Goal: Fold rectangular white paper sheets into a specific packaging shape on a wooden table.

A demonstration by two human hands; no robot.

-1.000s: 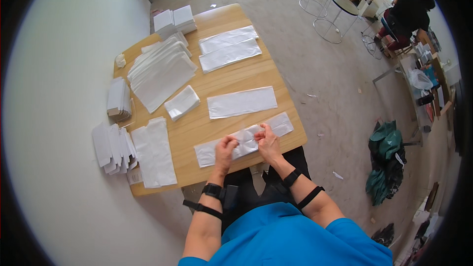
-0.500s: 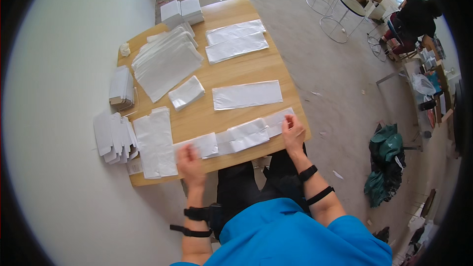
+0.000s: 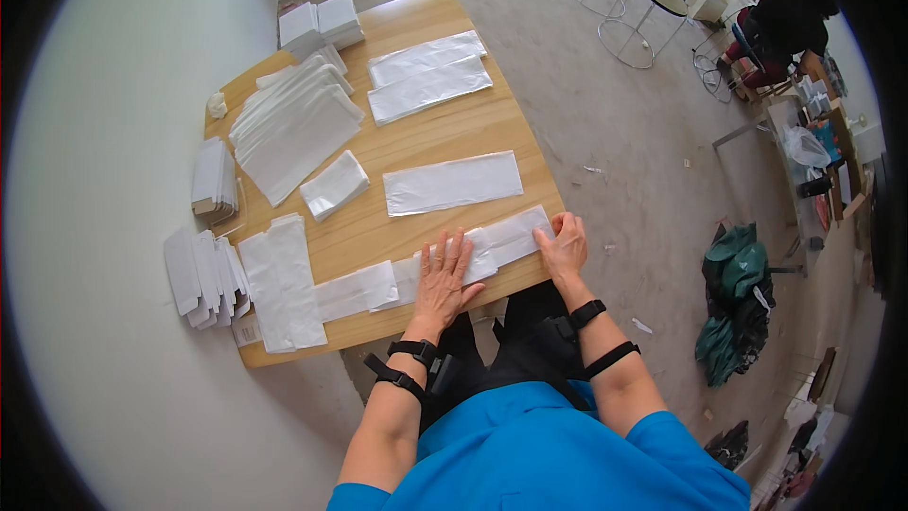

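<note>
A row of overlapping thin white sheets (image 3: pixel 355 291), narrow and folded, runs along the near edge of the table. My left hand (image 3: pixel 443 282) lies flat on the middle of this row, fingers spread. At the row's right end, my right hand (image 3: pixel 566 244) has its fingers closed on the edge of the last white sheet (image 3: pixel 515 233). A separate folded white strip (image 3: pixel 454 184) lies just beyond the row. Left of the row is a larger stack of white sheets (image 3: pixel 282 284), set crosswise and partly over its end.
The wooden table (image 3: pixel 378 137) also bears a fanned pile of white sheets (image 3: pixel 298 128), a small folded stack (image 3: pixel 335 185), two long strips (image 3: pixel 430 85), and white boxes (image 3: pixel 216 180) along the wall side. Another person (image 3: pixel 780 28) sits at far right; dark green bags (image 3: pixel 733 293) lie on the floor.
My left hand has moved right from the row's left end and now rests flat on its middle. My right hand stays at the right end, and the view has shifted slightly.
</note>
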